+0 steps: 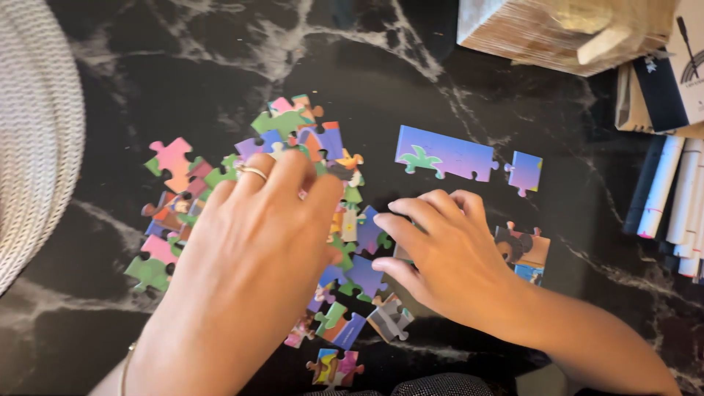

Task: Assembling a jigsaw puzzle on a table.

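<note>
Both hands down on the black marble table [183, 66], right over the heap of loose puzzle pieces [345, 242]. That heap's my landmark, dead centre.

Left hand [257, 227] lies flat across the heap's left half, fingers spread a bit and pointing up the table, gold ring [253, 173] on one finger. Palm down, nothing pinched as far as I can see; it covers a good chunk of pieces, so can't tell what's under it. A pink piece [172, 158] pokes out up-left of the heap, green piece [149, 273] at its lower-left edge.

Right hand [447, 257] sits just right of the heap, fingers loosely curled, tips pointing left twd the heap's edge and touching the pieces there. Whether it's pinching one, can't tell, fingertips hide it.

Up-right of the heap: joined purple strip [444, 155] w/ a green palm shape on it, already assembled. Single purple piece [525, 171] just beside the strip's right end, not quite locked in. Right of the heap, half behind the right hand, another small joined patch [526, 253], orange and brown.

Below the heap, a couple stray pieces [334, 367] near the table's near edge.

Far left of the heap: a pale woven mat [37, 132], round edge. Far up-right: a cardboard box [557, 29]. Far right: books [660, 88] stacked, and white markers [671, 191] in a row below them. All well apart from the heap, nothing blocking the hands.
</note>
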